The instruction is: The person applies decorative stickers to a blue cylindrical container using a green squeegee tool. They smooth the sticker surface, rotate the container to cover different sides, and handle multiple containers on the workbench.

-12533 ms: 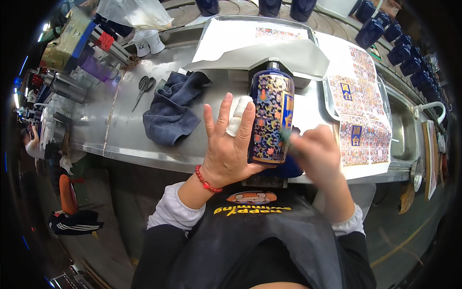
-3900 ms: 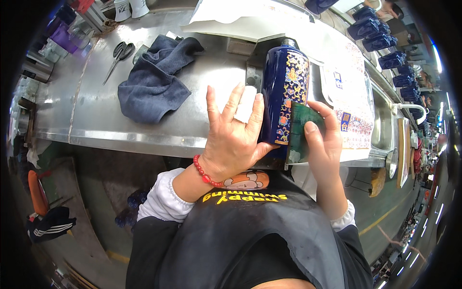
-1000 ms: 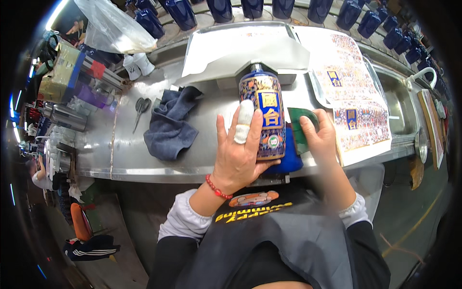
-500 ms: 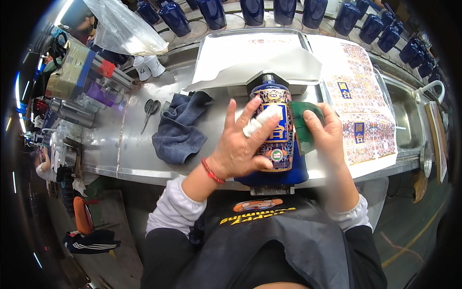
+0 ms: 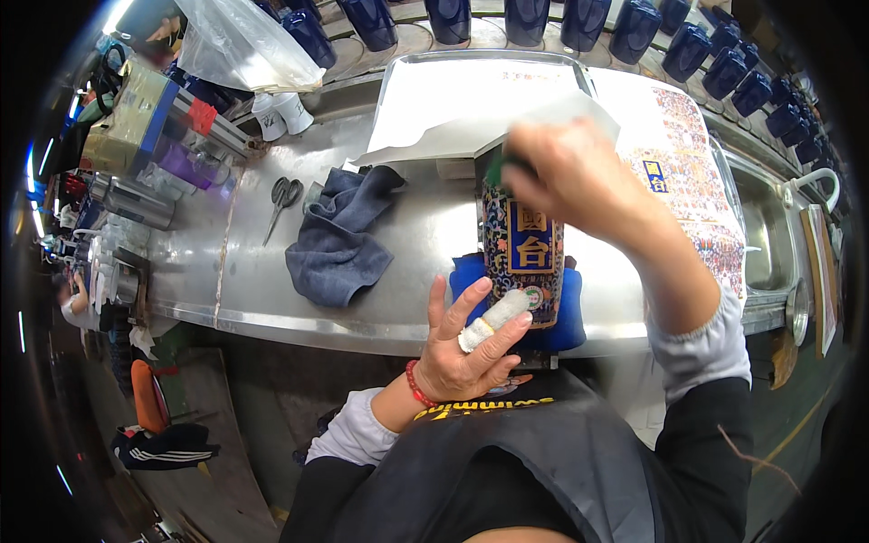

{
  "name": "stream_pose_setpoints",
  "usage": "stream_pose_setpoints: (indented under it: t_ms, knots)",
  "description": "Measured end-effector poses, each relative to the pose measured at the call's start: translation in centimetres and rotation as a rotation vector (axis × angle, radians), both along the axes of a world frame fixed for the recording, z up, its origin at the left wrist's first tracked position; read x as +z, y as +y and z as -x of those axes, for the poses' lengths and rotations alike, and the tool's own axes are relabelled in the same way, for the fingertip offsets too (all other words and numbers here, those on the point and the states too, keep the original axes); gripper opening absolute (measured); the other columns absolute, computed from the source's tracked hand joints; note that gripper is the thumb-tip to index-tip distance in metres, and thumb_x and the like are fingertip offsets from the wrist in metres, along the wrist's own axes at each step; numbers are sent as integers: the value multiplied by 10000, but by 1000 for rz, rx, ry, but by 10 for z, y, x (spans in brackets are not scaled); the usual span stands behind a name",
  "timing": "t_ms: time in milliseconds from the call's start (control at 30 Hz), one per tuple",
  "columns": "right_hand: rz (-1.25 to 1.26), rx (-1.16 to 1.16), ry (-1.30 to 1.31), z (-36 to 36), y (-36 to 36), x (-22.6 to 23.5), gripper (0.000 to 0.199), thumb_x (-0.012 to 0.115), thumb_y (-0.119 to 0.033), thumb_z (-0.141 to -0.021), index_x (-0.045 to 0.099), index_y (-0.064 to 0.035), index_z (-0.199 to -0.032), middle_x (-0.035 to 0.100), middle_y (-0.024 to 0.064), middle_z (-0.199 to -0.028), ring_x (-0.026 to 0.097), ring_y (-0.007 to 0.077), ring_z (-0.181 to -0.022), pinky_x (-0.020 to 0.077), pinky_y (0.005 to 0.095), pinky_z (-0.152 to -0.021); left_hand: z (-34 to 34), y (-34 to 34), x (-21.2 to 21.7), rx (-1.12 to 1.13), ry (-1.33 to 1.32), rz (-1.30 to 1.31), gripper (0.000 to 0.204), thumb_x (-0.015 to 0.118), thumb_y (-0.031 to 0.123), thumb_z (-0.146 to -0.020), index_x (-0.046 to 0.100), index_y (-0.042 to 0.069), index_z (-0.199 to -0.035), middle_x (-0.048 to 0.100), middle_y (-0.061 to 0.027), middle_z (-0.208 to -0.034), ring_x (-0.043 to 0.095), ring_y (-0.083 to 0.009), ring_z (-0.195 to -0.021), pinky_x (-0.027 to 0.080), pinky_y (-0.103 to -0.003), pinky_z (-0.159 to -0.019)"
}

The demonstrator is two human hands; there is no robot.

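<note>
A tall blue vase (image 5: 522, 244) with a colourful pattern stands upright on a blue cushion (image 5: 561, 312) at the front edge of the shiny metal surface (image 5: 226, 281). The left hand (image 5: 466, 348) is spread wide, and its fingers press against the bottom part of the vase. One finger has a white bandage on it. The right hand (image 5: 570, 172) is at the top of the vase and squeezes a green sponge (image 5: 507, 163) against it. A dark blue cloth (image 5: 339, 240) lies just to the left of the vase. Scissors (image 5: 282, 201) lie near the cloth. Picture sheets (image 5: 692, 195) lie towards the right edge.
</note>
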State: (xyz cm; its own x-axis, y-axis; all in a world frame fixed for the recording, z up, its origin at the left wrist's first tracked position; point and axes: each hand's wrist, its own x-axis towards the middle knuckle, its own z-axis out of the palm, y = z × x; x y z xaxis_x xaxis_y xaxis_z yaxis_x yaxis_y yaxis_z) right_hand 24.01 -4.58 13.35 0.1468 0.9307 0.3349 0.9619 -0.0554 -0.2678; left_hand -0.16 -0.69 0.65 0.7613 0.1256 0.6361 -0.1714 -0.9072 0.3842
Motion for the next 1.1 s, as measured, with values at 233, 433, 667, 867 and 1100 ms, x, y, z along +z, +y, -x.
stream_pose_setpoints:
  t_ms: [233,433,667,867,1100]
  knots:
    - [-333,-311,147,1,-22,-20,171,720,-156,-883,622,-17,-905,670,193,-767,678,370,-685,531,429,-610,-29,-13,19,98,56,-146,638,816,255,-748,622,105,-1337,599,-126,-1343,436,-379,-1363,127,-626,-1228]
    - [-382,-451,867,7,-54,-68,195,675,-173,-982,652,6,-1057,679,51,-904,607,99,-844,507,255,-756,-43,-13,27,150,178,-186,856,863,353,-739,526,32,-1458,551,-200,-1448,450,-447,-1401,100,-614,-1228]
    - [-402,-320,997,10,-56,-89,204,690,-184,-980,659,-10,-1081,693,51,-915,615,120,-790,516,302,-711,-31,-1,7,146,123,-47,962,769,469,-853,367,-117,-1501,622,-270,-1311,470,-506,-1363,175,-639,-1198]
    - [-589,-310,1599,15,-76,-99,138,627,-139,-1018,591,-21,-1078,683,39,-914,642,73,-739,544,221,-656,-24,19,-4,-6,197,255,1134,508,728,-918,150,-135,-1560,430,-322,-1513,388,-462,-1442,104,-614,-1217]
    - [-570,-302,1595,27,-73,-123,133,622,-138,-1027,591,-25,-1090,662,17,-943,611,50,-800,526,213,-699,-69,56,24,-42,250,137,1245,425,871,-842,152,-90,-1586,296,-357,-1570,216,-498,-1503,78,-623,-1213]
